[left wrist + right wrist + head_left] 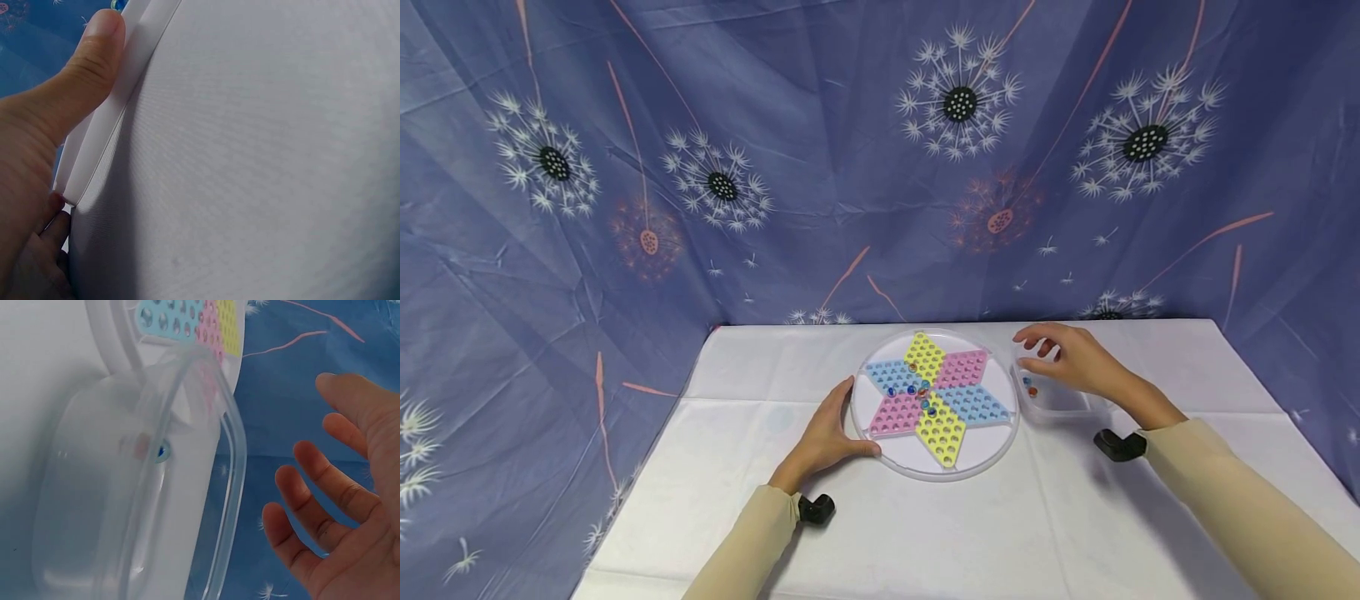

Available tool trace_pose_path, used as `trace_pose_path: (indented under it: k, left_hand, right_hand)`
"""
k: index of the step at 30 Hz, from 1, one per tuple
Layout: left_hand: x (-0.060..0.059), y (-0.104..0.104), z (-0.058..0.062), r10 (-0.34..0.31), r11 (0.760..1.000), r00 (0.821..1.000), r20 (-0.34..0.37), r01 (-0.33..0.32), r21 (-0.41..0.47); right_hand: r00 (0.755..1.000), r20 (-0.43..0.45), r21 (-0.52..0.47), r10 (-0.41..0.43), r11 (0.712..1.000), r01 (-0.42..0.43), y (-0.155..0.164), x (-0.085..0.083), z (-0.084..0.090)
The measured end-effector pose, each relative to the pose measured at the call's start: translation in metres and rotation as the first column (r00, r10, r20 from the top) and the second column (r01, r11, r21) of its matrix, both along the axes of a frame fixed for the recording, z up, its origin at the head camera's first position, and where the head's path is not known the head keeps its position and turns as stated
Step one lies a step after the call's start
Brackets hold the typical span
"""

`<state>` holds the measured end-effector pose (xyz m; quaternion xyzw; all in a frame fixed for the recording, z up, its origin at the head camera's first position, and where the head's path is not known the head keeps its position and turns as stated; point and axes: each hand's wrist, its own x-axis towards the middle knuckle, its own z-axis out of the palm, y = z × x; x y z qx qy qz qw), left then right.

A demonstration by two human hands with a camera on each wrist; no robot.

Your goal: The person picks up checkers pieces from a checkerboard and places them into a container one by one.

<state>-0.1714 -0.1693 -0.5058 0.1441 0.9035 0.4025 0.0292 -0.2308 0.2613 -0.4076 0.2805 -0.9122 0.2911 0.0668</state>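
Two beige sleeves [1247, 500] reach in from the bottom of the head view across a white tablecloth [1075, 533], each wrist carrying a small black camera mount. The left hand [823, 437] rests against the near-left rim of a round white Chinese checkers board [992, 446], fingers straight along the edge; the left wrist view shows the thumb [87, 69] pressed flat on the raised rim, not curled around it. The board sits at the middle of the table, its star made of yellow, pink and blue perforated panels. A few coloured marbles [921, 396] lie in holes near the centre of the star.

Just to the right of the board, touching or nearly touching its rim, stands a clear plastic container [1060, 404]. The right hand [1067, 358] hovers above the container's far end, fingers loosely spread and gripping nothing. The right wrist view shows the fingers [325, 481] apart and relaxed beside the container's transparent rim [234, 456], clear of it. At least two small marbles [1030, 387], one bluish and one orange-red, lie at the container's left end; one shows through the wall in the right wrist view.

A blue curtain [775, 150] printed with white dandelion heads hangs behind and to both sides of the table.
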Motion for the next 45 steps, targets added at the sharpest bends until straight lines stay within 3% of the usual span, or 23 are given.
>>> trace_pose_path:
  k: [29,36,45]
  left_hand:
    - [-0.003,0.0,-0.002,0.006,1.0,1.0,0.005,-0.006,0.004]
    - [-0.002,0.0,-0.002,0.004,1.0,1.0,-0.006,-0.004,0.009]
    - [-0.002,-0.001,-0.001,0.005,1.0,1.0,0.005,-0.005,0.016]
  right_hand:
    - [0.996,0.041,-0.018,0.08,0.997,-0.079,-0.041,-0.004,0.012]
    - [0.989,0.046,-0.038,0.138,0.99,-0.137,-0.063,-0.004,0.005]
    - [0.971,0.144,-0.081,0.19,0.98,-0.18,-0.094,0.005,-0.011]
